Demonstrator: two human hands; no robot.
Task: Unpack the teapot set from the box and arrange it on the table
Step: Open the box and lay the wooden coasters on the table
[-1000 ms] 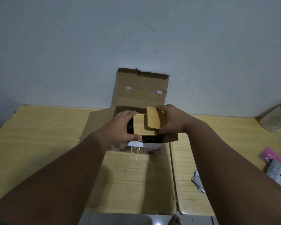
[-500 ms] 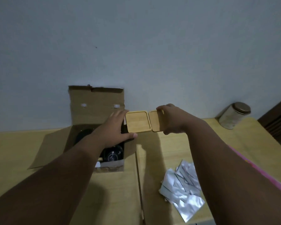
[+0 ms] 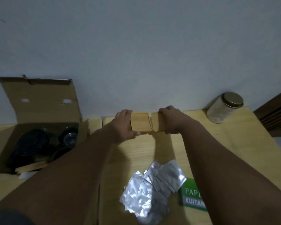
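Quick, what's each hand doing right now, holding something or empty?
Left hand: closed on the left wooden coaster.
Right hand: closed on the right wooden coaster.

Two square coasters are seen in plain light tan wood: the left coaster (image 3: 140, 121) with a faint raised border, the right coaster (image 3: 157, 121) in the same tone. The table (image 3: 233, 143) is coloured pale yellow wood with fine grain lines. The cardboard box (image 3: 39, 101) is shown in plain brown, with two small white patches on its upright flap. Glossy black teaware (image 3: 32, 143) is seen inside it. Silver foil sachets (image 3: 152, 189) are marked by bright white glare. A green booklet (image 3: 191, 197) is lettered in pale text, with a grey band below. The tin (image 3: 224, 109) is dull beige-grey with a bronze-brown lid. The wall (image 3: 136, 46) is plain grey-white.
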